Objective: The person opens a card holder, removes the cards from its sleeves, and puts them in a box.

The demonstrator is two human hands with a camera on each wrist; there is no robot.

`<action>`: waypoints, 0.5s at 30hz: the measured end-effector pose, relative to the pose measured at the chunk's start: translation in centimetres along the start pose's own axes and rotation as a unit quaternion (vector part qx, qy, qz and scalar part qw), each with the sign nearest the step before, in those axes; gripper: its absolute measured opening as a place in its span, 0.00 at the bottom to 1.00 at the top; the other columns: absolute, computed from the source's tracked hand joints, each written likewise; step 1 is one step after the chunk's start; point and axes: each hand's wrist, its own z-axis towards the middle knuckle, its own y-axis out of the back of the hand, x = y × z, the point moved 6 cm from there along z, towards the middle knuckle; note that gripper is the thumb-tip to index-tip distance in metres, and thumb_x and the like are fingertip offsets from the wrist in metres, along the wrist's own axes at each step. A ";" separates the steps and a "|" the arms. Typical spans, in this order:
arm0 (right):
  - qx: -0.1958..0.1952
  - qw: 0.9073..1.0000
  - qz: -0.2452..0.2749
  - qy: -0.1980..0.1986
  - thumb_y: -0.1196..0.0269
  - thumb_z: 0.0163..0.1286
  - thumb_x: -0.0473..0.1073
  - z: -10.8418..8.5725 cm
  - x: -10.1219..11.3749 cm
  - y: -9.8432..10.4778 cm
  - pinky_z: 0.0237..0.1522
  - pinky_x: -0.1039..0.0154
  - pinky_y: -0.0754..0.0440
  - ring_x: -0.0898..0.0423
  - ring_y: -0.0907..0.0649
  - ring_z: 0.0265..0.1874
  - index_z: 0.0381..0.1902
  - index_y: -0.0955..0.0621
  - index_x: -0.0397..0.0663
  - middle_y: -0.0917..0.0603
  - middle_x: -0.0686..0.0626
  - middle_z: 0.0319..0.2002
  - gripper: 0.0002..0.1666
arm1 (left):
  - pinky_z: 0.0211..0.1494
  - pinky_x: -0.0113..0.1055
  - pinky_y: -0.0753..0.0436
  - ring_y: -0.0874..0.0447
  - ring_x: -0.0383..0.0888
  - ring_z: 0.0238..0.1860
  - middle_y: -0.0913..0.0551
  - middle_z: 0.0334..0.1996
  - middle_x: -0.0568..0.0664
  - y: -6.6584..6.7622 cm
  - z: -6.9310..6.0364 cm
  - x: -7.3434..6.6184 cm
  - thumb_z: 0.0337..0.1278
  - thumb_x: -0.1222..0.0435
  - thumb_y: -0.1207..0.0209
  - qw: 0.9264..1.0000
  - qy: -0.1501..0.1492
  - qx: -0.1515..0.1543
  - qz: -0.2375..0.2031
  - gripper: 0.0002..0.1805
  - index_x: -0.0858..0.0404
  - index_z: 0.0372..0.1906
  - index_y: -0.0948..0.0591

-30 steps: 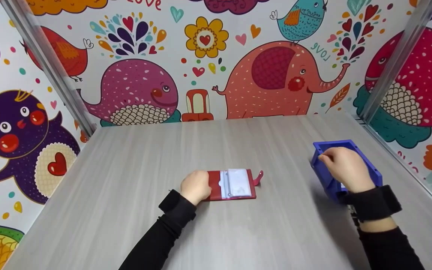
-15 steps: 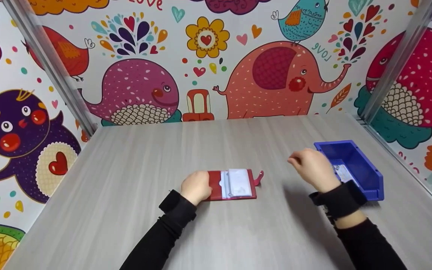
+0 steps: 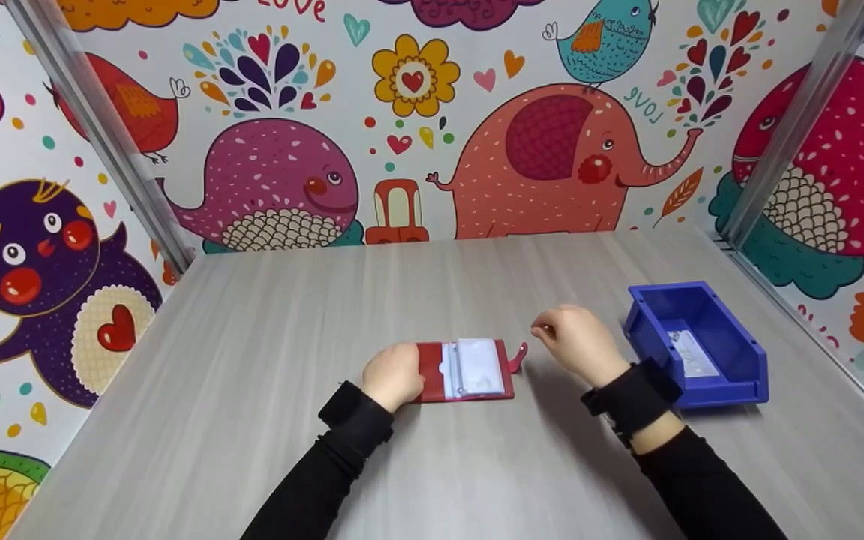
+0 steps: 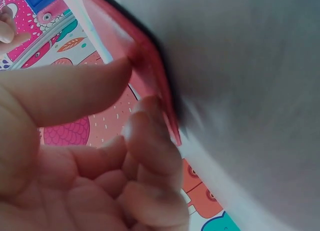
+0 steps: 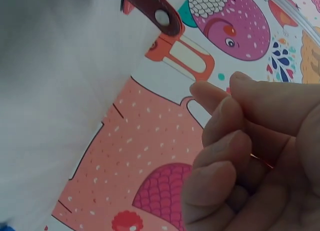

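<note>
On the table lies a red card wallet (image 3: pixel 430 367), spread open, with clear sleeves (image 3: pixel 479 366) on its right half and a snap strap (image 3: pixel 518 357) sticking out at the right. My left hand (image 3: pixel 393 373) grips its left edge. In the left wrist view, thumb and fingers of the left hand (image 4: pixel 95 141) pinch the red cover (image 4: pixel 150 61). My right hand (image 3: pixel 580 341) hovers just right of the strap, not touching it. The right wrist view shows the right hand (image 5: pixel 260 146) with loosely curled fingers, nothing visible between them, and the strap (image 5: pixel 155 13) beyond.
A blue bin (image 3: pixel 724 394) stands at the right side of the table (image 3: pixel 289 300), with a pale card-like item (image 3: pixel 694 354) inside. Patterned walls with metal corner posts border the table at the back and sides.
My right hand has moved left from over the blue bin to beside the strap, uncovering the bin's inside. My left hand and the wallet have stayed in place.
</note>
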 end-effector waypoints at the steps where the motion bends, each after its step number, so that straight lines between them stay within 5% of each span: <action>1: 0.001 1.000 0.000 0.003 0.32 0.64 0.35 0.1 0.1 -0.2 0.41 0.48 0.21 0.46 0.16 0.33 0.31 0.13 0.40 0.15 0.45 0.30 0.03 | 0.36 0.47 0.20 0.19 0.51 0.33 0.17 0.32 0.55 0.0 0.0 0.0 0.46 0.70 0.35 1.000 0.000 0.000 0.002 0.07 0.66 0.31 0.20; 15: 0.026 0.999 -0.001 0.041 0.30 0.60 0.33 0.7 1.8 -3.5 0.36 0.53 0.19 0.49 0.17 0.31 0.32 0.12 0.39 0.16 0.46 0.29 0.02 | 0.36 0.46 0.20 0.20 0.50 0.33 0.17 0.33 0.55 -0.1 0.0 -0.3 0.45 0.71 0.35 1.000 0.001 0.002 0.008 0.07 0.67 0.33 0.19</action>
